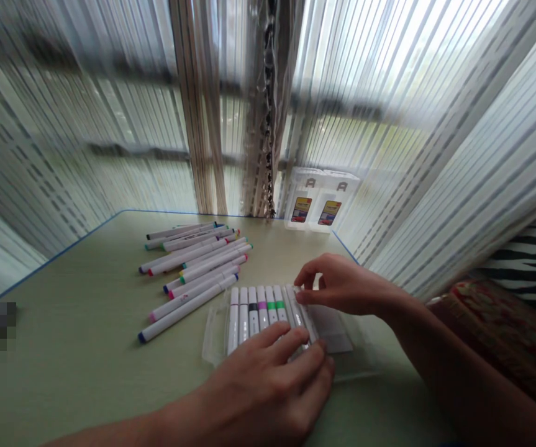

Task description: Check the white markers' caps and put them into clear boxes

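A clear plastic case [209, 338] lies open on the table, holding a row of white markers [258, 310], some with black, purple or green bands. My left hand [277, 379] rests over the near part of the row, fingers extended and lying on the markers at its right side. At the far right end of the row, the thumb and forefinger of my right hand [337, 282] are closed at the end of a marker [299, 315]. My left hand hides the lower ends of several markers.
Loose white markers with coloured ends [202, 261] lie in a pile on the pale green table [76, 323], left of the case. Two clear cases with labels [321, 202] stand at the back edge before the striped curtains [146, 112]. Patterned fabric [495, 316] is at right.
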`<state>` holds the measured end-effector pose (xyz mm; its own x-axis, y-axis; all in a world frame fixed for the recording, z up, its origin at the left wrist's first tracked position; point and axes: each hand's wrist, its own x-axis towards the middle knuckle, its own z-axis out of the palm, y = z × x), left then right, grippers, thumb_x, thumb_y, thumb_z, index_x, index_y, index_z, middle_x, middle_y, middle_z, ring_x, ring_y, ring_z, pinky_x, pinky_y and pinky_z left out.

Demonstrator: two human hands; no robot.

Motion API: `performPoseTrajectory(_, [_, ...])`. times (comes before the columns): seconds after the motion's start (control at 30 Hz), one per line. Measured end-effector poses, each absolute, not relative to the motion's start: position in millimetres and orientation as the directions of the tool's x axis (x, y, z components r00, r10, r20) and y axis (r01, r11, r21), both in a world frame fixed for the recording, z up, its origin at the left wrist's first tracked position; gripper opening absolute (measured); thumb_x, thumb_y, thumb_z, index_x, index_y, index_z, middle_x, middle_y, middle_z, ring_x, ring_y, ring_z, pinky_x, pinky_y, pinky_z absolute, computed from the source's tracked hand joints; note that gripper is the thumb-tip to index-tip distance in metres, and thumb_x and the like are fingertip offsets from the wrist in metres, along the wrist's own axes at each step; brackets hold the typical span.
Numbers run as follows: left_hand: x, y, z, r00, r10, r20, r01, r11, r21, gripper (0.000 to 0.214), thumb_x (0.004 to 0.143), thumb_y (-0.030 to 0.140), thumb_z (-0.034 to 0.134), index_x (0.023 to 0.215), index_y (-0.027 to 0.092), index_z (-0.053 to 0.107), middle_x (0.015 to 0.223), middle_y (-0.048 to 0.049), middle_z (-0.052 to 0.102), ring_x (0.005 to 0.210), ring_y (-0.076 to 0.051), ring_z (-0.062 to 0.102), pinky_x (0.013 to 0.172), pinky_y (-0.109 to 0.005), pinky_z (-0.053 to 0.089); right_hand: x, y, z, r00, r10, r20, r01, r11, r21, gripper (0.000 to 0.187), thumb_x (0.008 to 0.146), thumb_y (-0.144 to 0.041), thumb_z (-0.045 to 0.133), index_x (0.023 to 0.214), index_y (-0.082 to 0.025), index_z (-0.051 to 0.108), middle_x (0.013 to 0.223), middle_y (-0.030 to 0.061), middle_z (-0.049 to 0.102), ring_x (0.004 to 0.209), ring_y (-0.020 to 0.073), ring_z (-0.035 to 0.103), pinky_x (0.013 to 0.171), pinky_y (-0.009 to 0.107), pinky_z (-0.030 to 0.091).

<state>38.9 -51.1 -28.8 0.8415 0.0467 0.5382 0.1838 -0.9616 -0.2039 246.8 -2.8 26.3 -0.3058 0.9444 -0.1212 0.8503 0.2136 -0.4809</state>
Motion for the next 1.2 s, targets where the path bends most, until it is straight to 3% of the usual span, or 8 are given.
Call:
performPoseTrajectory(0.27, [37.9,-54.4,-20.9,0.867,0.109,0.486,0.216,-0.961,-0.170,0.025,0.097,0.018,0.050,0.115,0.012,0.066,0.110,-0.0100,0.070,0.100,-0.024,0.062,0.086,-0.037,0.053,253.8,-0.7,26.5,-0.369,0.914,-0.167,0.832,0.245,-0.498,0.035,0.075,-0.035,0.077,0.102,-0.014,0.078,0.080,0.0047,0.074,0.061,0.0130,0.059,0.059,0.025,0.042])
performPoseTrajectory(1.2, [40.9,-52.9,-25.0,0.869,0.159,0.468,0.240,-0.963,-0.119,0.015,0.098,0.018,0.050,0.105,0.015,0.062,0.101,-0.0094,0.068,0.103,-0.024,0.060,0.089,-0.037,0.050,256.2,2.0,23.8,-0.396,0.896,-0.200,0.813,0.241,-0.530,0.036,0.075,-0.034,0.077,0.104,-0.013,0.075,0.072,0.0026,0.068,0.062,0.0142,0.057,0.058,0.025,0.041])
